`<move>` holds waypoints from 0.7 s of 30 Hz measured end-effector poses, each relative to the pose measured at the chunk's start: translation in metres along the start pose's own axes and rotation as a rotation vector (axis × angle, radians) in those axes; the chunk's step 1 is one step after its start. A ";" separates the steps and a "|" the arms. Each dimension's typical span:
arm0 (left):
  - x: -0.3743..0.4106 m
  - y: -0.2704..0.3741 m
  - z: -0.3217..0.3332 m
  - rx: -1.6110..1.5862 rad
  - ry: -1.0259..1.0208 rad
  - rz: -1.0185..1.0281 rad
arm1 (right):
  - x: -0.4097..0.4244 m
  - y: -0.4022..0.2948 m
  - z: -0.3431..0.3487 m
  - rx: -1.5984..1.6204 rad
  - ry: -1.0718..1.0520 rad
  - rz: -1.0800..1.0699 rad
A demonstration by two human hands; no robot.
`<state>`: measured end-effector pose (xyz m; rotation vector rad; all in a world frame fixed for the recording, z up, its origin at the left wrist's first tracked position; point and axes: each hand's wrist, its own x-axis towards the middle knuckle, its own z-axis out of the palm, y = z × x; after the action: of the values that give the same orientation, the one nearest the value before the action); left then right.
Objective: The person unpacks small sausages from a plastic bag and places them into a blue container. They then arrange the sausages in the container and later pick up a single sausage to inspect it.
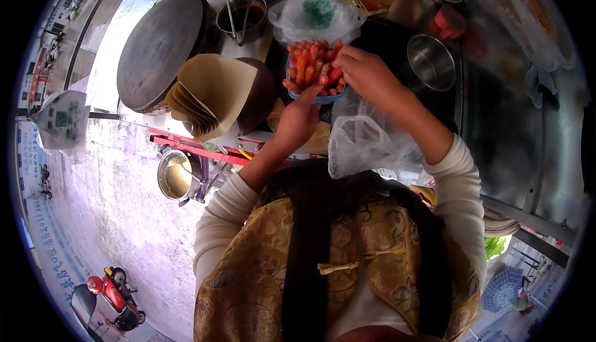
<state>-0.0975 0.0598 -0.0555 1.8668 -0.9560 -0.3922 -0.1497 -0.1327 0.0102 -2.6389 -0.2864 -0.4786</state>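
A blue plastic container (321, 98) holds many red-orange sausages (309, 62), most on end and some tilted. My right hand (365, 69) is at the container's right side, its fingertips pinched around the end of a red sausage (334, 76). From the near left, my left hand (300, 116) reaches to the container's front edge. Its fingertips touch the nearest sausages, and its thumb side is partly hidden. Just beyond the container lies a clear plastic bag (316, 16) with a green print. Another clear bag (358, 144) hangs below my right forearm.
At left are a round dark griddle (160, 53) and a fanned stack of brown paper sleeves (214, 92). A sauce pot with tongs (242, 16) stands behind. An empty steel pot (430, 62) sits at right. Below the counter edge is a batter pot (176, 174).
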 end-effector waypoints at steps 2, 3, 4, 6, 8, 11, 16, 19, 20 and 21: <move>0.003 -0.006 0.002 0.042 0.006 0.024 | -0.004 0.006 0.000 0.053 -0.020 -0.006; 0.004 -0.006 -0.001 0.039 -0.014 -0.036 | -0.005 0.003 -0.002 0.099 -0.038 -0.002; 0.004 -0.007 -0.002 0.035 -0.033 -0.096 | -0.005 0.000 -0.005 0.144 -0.056 0.001; 0.005 -0.004 -0.002 -0.066 -0.015 -0.133 | 0.002 -0.009 -0.011 0.182 -0.046 0.019; 0.004 -0.006 0.000 -0.052 0.046 -0.060 | 0.005 -0.010 -0.005 0.189 -0.045 -0.001; 0.009 -0.011 0.006 0.080 0.152 0.164 | -0.005 0.004 0.016 0.145 -0.052 -0.043; 0.018 -0.002 0.002 0.312 0.143 0.159 | -0.007 0.004 0.013 0.294 0.157 0.208; 0.025 0.001 0.003 0.443 0.099 0.181 | -0.038 0.008 0.011 0.251 -0.047 0.376; 0.025 0.002 0.007 0.440 0.106 0.176 | -0.047 0.009 0.020 0.227 -0.008 0.325; 0.025 0.002 0.012 0.438 0.105 0.176 | -0.060 0.011 0.033 0.203 0.035 0.281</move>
<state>-0.0899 0.0332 -0.0559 2.1442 -1.1919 0.0282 -0.1921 -0.1341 -0.0444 -2.4189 0.0459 -0.3794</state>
